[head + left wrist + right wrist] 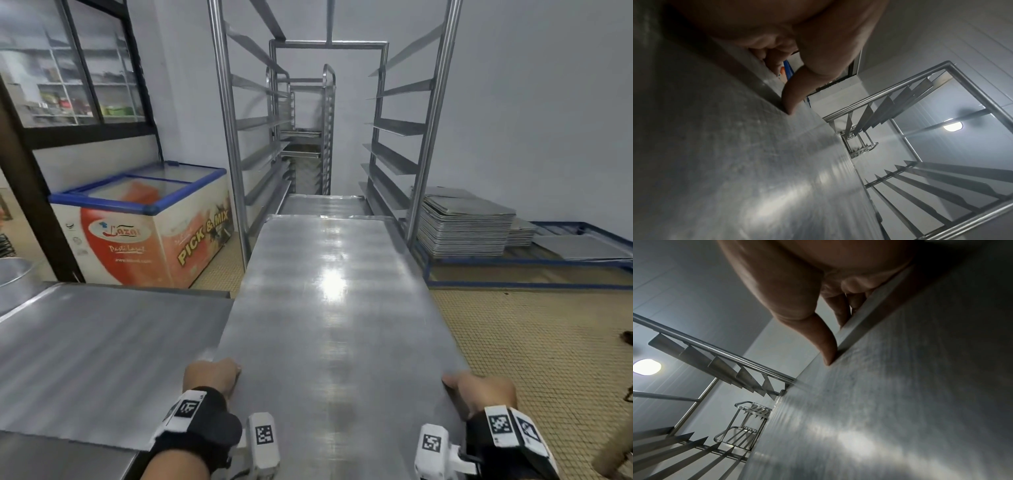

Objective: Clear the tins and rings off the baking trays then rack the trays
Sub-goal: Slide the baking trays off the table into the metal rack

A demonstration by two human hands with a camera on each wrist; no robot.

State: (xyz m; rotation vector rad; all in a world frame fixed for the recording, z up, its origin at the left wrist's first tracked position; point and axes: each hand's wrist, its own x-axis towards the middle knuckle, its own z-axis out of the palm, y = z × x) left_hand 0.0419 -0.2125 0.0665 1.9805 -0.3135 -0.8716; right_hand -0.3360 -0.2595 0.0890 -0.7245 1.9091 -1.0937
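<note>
The left hand [210, 375] and right hand [479, 394] each clamp a side edge of a bare baking tray [335, 308], thumbs on top. Its far end points at 12 o'clock into the rack [421, 130], just above another tray [322, 205] seated there. At 2 o'clock, a tray stack [462, 226] sits on a blue frame [513, 262].

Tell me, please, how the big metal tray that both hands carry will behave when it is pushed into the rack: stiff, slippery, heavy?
The baking tray looks like flat sheet metal with a low rim, so probably stiff. Its shiny surface suggests it slides easily on the rack ledges. The left hand and right hand both grip one end, so the far end may dip.
</note>
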